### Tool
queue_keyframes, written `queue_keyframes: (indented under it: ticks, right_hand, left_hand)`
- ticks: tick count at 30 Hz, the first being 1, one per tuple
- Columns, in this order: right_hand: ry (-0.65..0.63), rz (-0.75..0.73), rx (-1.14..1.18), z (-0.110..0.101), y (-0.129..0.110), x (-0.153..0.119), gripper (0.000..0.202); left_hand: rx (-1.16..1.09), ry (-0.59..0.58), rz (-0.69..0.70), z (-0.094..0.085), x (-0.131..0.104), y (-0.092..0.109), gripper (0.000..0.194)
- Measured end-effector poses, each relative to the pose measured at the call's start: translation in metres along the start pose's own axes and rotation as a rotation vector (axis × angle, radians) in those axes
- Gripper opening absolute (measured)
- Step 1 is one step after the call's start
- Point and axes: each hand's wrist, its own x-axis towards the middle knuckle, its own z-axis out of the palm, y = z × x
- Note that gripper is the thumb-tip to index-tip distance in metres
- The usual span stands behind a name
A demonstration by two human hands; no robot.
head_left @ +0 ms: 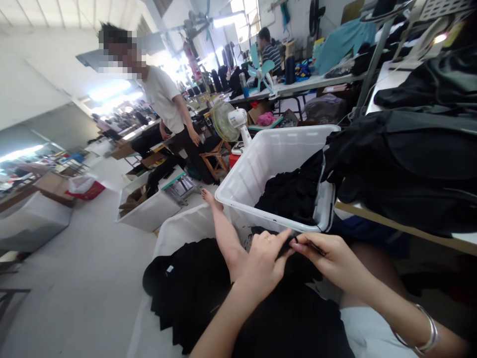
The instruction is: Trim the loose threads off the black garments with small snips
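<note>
fingers of the left hand (263,261) are clamped on a small piece of black cloth (284,247), soft and matte, held above the lap; those of the right hand (333,253), tips pinched together, grip its edge. the bit between the tips is too small and dark to make out, and the lower part merges with the black fabric beneath. a thin ring (267,239) and a smooth, silvery bangle (428,328) catch the light. left of the hands, a stack of flat black pieces (194,283) with stepped, jagged edges lies across a white plastic tub (169,231), cut off at the bottom. a bare leg (227,233) stretches past it. just beyond, a second, ribbed tub (276,134) holds a rumpled black heap (290,196). to the right, slack dark garments (406,159) drape over a worktop (391,222), their folds hard to separate. farther off stand a round-caged fan (225,122) and a person in a pale shirt (162,97); another person in stripes (273,52) is partly hidden by a blue-bladed fan (261,71), and the far rows blur into glare.
</note>
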Motion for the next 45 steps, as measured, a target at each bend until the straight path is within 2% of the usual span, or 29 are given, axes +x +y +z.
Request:
queue_keyframes:
  ticks: [3,6,9,11,15,23,28,32,34,38,45]
  right_hand:
    - [0.004,-0.009,-0.012,-0.002,0.0,0.0,0.023]
    - [0.003,0.06,0.068,-0.004,-0.001,-0.001,0.022]
    - [0.038,0.094,0.125,-0.005,0.0,-0.002,0.022]
    - [0.049,0.088,0.119,-0.005,0.001,-0.003,0.023]
    - [0.029,0.087,0.082,-0.006,0.004,-0.002,0.023]
    - [-0.056,0.064,-0.032,-0.002,0.005,-0.001,0.024]
    - [-0.002,0.091,-0.017,-0.014,0.005,-0.003,0.019]
    - [-0.125,0.063,0.0,-0.02,0.003,-0.011,0.021]
    - [-0.154,0.011,-0.008,-0.017,0.003,-0.016,0.021]
    - [-0.119,-0.086,0.011,-0.007,0.002,-0.019,0.019]
    - [-0.132,-0.022,0.153,-0.001,-0.008,-0.016,0.013]
  left_hand:
    - [-0.033,0.074,-0.008,0.001,0.003,-0.001,0.024]
    - [-0.23,0.151,-0.084,0.003,0.006,-0.001,0.013]
    - [-0.504,0.077,-0.182,0.007,0.008,-0.001,0.017]
    - [-0.586,0.056,-0.241,0.009,0.008,0.0,0.018]
    - [-0.518,0.1,-0.215,0.011,0.006,0.0,0.013]
    - [-0.464,0.072,-0.122,0.01,-0.001,-0.002,0.011]
    - [-0.55,0.126,-0.161,0.009,-0.007,-0.001,0.009]
    - [-0.666,0.153,-0.213,0.005,-0.01,-0.002,0.009]
    - [-0.718,0.145,-0.248,0.004,-0.011,-0.001,0.009]
    - [-0.761,0.126,-0.281,0.004,-0.011,0.003,0.01]
    - [-0.75,0.102,-0.24,0.003,-0.014,0.003,0.008]
